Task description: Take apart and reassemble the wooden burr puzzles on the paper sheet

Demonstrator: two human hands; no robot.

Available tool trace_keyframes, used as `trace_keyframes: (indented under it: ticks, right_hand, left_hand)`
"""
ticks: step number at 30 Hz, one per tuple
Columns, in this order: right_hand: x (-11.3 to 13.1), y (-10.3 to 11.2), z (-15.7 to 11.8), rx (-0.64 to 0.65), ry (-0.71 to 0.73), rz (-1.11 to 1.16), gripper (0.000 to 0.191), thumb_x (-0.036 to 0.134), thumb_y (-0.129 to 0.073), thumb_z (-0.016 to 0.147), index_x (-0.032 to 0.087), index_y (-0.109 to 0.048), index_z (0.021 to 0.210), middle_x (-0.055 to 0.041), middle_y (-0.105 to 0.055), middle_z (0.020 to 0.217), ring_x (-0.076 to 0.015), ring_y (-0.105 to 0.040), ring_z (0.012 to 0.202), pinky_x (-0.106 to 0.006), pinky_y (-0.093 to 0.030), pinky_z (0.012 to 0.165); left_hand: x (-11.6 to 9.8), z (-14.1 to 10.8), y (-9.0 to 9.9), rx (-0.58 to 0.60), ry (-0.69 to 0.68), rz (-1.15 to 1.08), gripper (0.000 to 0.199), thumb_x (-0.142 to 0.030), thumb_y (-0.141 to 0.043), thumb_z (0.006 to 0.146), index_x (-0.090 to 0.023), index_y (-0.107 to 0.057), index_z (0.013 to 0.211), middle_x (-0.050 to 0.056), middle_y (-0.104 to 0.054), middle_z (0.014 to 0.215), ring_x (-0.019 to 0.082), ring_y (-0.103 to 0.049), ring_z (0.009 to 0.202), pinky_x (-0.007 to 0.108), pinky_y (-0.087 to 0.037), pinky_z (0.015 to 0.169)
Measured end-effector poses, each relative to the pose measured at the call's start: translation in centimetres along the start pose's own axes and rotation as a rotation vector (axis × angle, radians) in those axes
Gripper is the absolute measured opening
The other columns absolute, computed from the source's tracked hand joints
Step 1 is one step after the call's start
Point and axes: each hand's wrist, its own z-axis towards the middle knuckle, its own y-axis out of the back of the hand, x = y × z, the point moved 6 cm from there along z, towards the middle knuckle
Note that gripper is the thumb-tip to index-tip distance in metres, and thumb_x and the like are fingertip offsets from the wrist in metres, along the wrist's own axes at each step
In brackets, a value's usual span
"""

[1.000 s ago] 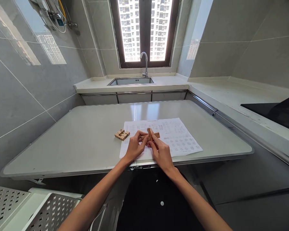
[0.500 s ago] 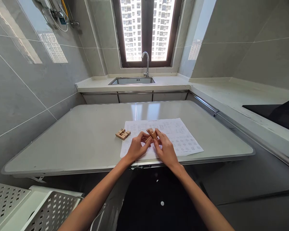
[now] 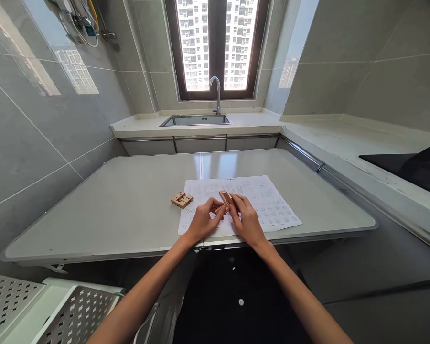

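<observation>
Wooden pieces (image 3: 225,197) pinched in left hand (image 3: 205,220) and right hand (image 3: 248,223), grips narrow | paper (image 3: 275,208) beneath, near front edge of worktop (image 3: 93,205) | blocks (image 3: 181,200) at paper's left edge

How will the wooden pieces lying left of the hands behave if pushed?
The wooden pieces lie low and look square-edged, so they'd probably slide rather than roll. Dark gaps suggest the group might come apart. It seems to overlap the sheet, which may shift too.

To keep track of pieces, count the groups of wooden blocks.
2: the resting group at the left edge of the paper, and the held group between the left hand and right hand. Some blocks may be hidden.
</observation>
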Motion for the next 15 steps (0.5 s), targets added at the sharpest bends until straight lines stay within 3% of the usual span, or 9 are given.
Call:
trace_keyframes:
  ticks: [15]
  right_hand:
    - [0.53,-0.27,-0.06,0.069,0.027,-0.011,0.052,0.021,-0.039,0.11,0.039,-0.046,0.158,-0.008,-0.051,0.148,-0.0271,-0.052,0.141,-0.045,-0.053,0.113]
  left_hand:
    - [-0.25,0.03,0.13,0.0,0.008,-0.013,0.019,-0.037,-0.061,0.102,-0.02,-0.056,0.094,0.001,-0.074,0.079,0.018,-0.074,0.075,0.032,-0.059,0.074]
